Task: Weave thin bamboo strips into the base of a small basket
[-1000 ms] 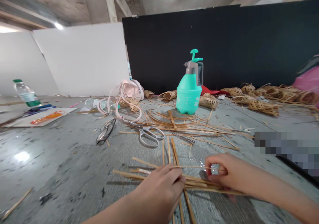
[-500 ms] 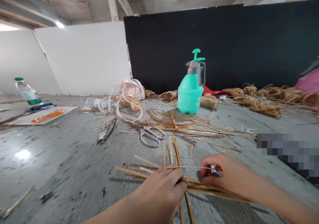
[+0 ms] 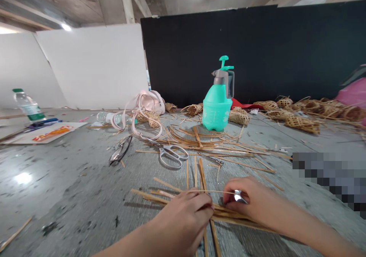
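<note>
Head view: a grey bench (image 3: pixel 85 196) spreads over the lower frame. A green spray bottle (image 3: pixel 216 108) stands above centre (nozzle facing left). Crossed tan strips (image 3: pixel 224 212) lie at bottom centre, where the left hand (image 3: pixel 187 215) bends over them, its grip closed on the crossing. Right of it, the right hand (image 3: pixel 253 199) has curled fingers. Grey-handled scissors (image 3: pixel 165 150) rest mid-frame. A thin strand (image 3: pixel 219 191) spans the hands, reaching a shiny metal piece (image 3: pixel 239 196) clasped in the right grip.
</note>
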`<action>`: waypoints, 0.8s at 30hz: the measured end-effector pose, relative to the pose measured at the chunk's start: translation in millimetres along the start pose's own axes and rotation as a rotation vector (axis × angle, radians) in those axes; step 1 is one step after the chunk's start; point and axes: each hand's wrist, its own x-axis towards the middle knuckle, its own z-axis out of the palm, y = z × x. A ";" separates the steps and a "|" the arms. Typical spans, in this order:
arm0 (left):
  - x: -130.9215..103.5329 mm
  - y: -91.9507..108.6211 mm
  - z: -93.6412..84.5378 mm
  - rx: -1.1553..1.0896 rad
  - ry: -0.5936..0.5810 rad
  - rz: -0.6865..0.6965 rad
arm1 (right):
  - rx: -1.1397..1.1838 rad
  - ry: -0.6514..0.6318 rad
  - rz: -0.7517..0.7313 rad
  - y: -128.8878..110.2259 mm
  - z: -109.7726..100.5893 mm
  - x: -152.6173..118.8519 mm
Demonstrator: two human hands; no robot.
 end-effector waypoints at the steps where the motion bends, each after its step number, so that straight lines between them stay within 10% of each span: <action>1: -0.1 -0.1 0.5 0.000 0.005 -0.004 | -0.008 0.003 -0.001 -0.3 0.1 -0.3; 24: -1.9 6.0 -1.6 -0.127 0.006 -0.146 | -0.157 0.050 0.091 -3.0 2.9 1.5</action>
